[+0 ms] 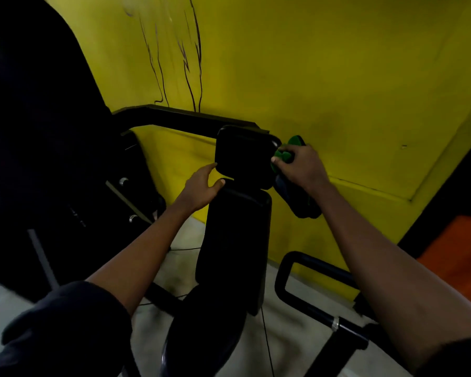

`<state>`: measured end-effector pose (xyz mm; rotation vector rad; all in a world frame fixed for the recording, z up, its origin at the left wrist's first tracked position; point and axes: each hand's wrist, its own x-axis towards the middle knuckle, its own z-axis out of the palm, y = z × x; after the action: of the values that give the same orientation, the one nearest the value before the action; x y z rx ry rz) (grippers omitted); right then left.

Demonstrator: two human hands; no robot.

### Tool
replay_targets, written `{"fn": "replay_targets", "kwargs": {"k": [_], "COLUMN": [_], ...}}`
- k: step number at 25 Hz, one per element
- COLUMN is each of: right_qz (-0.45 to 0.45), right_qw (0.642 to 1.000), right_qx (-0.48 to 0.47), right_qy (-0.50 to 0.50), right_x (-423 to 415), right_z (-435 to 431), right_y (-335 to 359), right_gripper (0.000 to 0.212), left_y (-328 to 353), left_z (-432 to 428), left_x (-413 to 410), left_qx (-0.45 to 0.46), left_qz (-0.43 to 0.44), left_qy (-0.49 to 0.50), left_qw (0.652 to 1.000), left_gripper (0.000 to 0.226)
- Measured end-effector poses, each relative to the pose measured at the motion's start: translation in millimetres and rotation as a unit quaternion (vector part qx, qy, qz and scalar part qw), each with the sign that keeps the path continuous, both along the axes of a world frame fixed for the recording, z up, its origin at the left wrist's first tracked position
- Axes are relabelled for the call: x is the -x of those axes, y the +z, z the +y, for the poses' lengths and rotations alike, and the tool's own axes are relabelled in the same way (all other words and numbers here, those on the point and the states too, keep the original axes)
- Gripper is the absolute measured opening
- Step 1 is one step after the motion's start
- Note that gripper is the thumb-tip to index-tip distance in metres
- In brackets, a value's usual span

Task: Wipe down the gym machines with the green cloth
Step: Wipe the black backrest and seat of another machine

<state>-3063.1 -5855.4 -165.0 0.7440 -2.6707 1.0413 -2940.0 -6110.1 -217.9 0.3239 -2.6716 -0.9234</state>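
The right hand [302,167] grips the green cloth [284,155], fingers curled round it and thumb laid over the bunched fabric; the cloth sits against the right edge of the head pad [244,156], the small square black cushion at the top of the gym machine [237,240]; a bit of green stands up above the knuckles, and a darker mass hangs below the hand (whether it belongs to the same cloth is hard to tell in the shadow). The left hand [201,186] is spread and relaxed, holding nothing; its fingertips reach the left edge of the head pad, and its thumb rests at the top edge of the long back pad just beneath. Below the back pad the seat [201,336] shows dark and blurred. A black frame bar [185,118] runs behind the head pad along the yellow wall [337,77]; a looped black handle [307,278] stands off to the machine's right side, above pale floor [180,240].
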Motion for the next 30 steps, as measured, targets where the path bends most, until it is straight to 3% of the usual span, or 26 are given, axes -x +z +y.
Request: {"fn": "replay_targets", "kwargs": {"k": [6, 12, 17, 20, 25, 30], "right_qz": [0.093, 0.212, 0.303, 0.337, 0.324, 0.358], "right_qw": [0.993, 0.954, 0.934, 0.915, 0.912, 0.902], "right_qx": [-0.067, -0.213, -0.188, -0.221, -0.253, -0.241], "right_qy": [-0.003, 0.021, -0.02, -0.028, -0.001, 0.029], "right_x": [84, 155, 159, 158, 155, 152], "right_z": [-63, -127, -133, -146, -168, -109], "right_y": [5, -25, -47, -47, -40, -57], "right_gripper": [0.051, 0.048, 0.043, 0.041, 0.046, 0.06], "left_y": [-5, -53, -105, -116, -121, -124], "left_z": [-30, -68, -65, -63, -67, -79], "left_x": [86, 163, 176, 177, 171, 171], "left_qx": [0.037, 0.034, 0.039, 0.049, 0.073, 0.078], "left_qz": [0.034, 0.013, 0.084, 0.113, 0.109, 0.115], "left_qy": [0.003, 0.049, 0.04, 0.033, 0.02, -0.017], "left_qw": [0.999, 0.998, 0.995, 0.992, 0.991, 0.99], "left_gripper": [0.062, 0.069, 0.078, 0.081, 0.086, 0.086]}}
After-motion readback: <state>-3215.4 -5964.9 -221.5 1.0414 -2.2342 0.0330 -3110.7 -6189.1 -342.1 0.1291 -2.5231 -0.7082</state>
